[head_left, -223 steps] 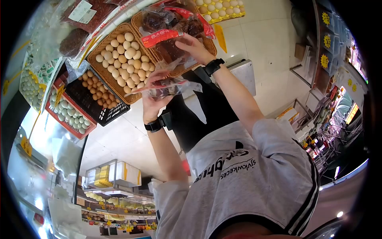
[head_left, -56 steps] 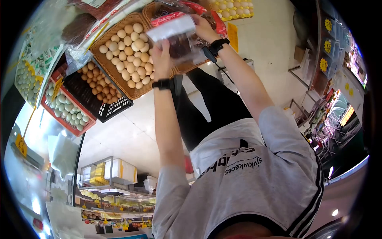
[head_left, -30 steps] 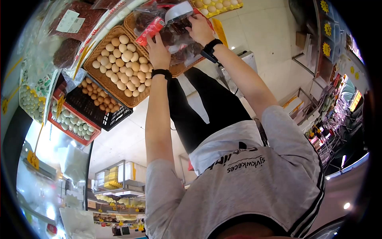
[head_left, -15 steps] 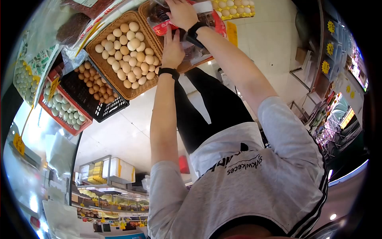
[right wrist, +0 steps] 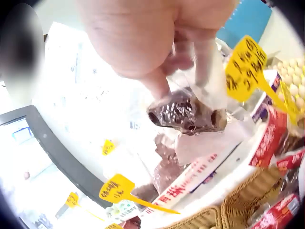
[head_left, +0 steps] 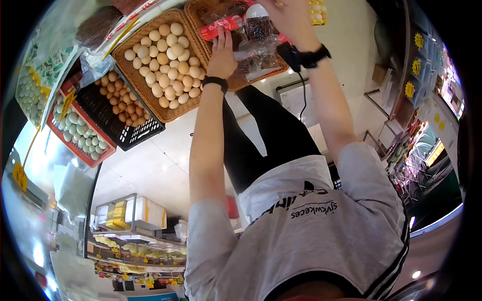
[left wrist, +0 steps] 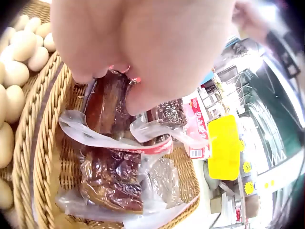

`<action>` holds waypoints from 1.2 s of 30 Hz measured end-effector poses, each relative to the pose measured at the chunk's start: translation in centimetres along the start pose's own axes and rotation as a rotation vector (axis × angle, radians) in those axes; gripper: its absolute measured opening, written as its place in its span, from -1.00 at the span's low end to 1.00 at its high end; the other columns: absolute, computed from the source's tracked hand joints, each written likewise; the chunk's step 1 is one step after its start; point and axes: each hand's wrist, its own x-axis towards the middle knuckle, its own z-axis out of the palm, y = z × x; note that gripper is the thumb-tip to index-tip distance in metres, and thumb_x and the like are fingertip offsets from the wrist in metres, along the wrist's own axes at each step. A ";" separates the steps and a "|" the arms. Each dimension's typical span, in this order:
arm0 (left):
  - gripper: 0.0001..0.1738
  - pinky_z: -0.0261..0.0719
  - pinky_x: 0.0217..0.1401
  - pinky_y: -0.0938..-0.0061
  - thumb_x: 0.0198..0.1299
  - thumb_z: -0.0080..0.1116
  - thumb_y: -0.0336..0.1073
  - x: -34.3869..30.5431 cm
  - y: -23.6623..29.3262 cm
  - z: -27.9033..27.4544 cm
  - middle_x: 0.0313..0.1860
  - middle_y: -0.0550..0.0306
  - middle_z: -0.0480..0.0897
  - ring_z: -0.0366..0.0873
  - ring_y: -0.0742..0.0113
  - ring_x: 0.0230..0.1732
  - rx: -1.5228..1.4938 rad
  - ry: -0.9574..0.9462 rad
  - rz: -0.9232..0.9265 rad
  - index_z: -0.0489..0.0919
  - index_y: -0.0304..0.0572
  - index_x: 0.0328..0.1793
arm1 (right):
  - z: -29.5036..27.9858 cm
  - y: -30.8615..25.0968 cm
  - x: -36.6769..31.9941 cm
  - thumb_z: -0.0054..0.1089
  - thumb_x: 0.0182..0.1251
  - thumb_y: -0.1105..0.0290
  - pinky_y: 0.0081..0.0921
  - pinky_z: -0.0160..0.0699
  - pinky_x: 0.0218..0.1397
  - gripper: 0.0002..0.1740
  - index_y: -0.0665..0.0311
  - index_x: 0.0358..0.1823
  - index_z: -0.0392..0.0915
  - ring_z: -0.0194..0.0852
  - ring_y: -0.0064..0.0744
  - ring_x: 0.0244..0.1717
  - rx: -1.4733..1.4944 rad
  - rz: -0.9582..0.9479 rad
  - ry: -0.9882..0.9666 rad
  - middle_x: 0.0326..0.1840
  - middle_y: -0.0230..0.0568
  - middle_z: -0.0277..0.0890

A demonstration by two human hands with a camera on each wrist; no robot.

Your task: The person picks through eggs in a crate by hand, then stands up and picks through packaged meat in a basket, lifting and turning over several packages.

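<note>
My left hand (head_left: 222, 59) rests with its fingers extended on a red-headed packet (head_left: 221, 27) in a wicker basket (left wrist: 47, 164). In the left wrist view it covers the top of a clear pack of dark cured meat (left wrist: 110, 107), with the thumb along one side. My right hand (head_left: 291, 22) is raised beyond the basket. In the right wrist view its thumb and fingers pinch a clear plastic pack of dark cured meat (right wrist: 186, 114). A white-topped pack (head_left: 256, 12) lies in the basket beside the red header. More vacuum-packed meat (left wrist: 114, 181) lies there under clear plastic.
Beside the meat basket stands a wicker basket of brown eggs (head_left: 173, 65). A black crate (head_left: 146, 133) and a red crate (head_left: 108, 150) hold more eggs. Yellow price tags (right wrist: 249, 67) stick up around the counter. A yellow egg tray (head_left: 317, 12) lies beyond the basket.
A white-topped pack, held in both hands earlier, now lies in the basket. My right hand has since reached farther in, then lifted away to the right with a pack. My left hand stays at the red header.
</note>
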 end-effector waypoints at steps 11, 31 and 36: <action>-0.16 0.66 0.33 -0.02 0.39 0.22 -0.30 6.8 -3.3 -2.8 0.66 -0.35 0.25 0.58 -0.37 0.36 0.134 -0.007 -0.204 0.13 -0.17 0.73 | -1.3 4.3 -10.1 0.44 0.40 0.37 -0.40 0.43 -0.37 -0.86 0.24 -0.11 0.82 0.48 -0.28 -0.47 -0.022 0.376 -0.036 -0.40 -0.21 0.52; -0.37 0.55 0.49 0.02 0.65 -0.02 0.10 -3.0 7.2 -7.2 0.50 0.01 0.54 0.53 0.04 0.46 -1.869 -0.203 -0.504 0.37 -0.16 0.61 | -2.0 2.7 -14.5 0.21 0.35 0.33 -0.42 0.73 -0.28 -0.77 0.19 -0.02 0.67 0.53 -0.43 0.00 -0.180 -0.318 -0.643 -0.16 -0.47 0.45; -0.60 0.62 0.34 0.24 0.55 0.22 -0.35 -2.9 5.6 -4.1 0.29 0.06 0.65 0.59 0.23 0.31 -1.721 0.037 -0.450 0.49 -0.25 0.43 | -1.8 3.2 -16.1 0.17 0.36 0.34 -0.37 0.72 -0.33 -0.82 0.16 -0.09 0.65 0.53 -0.41 0.04 -0.125 -0.312 -0.757 -0.13 -0.46 0.45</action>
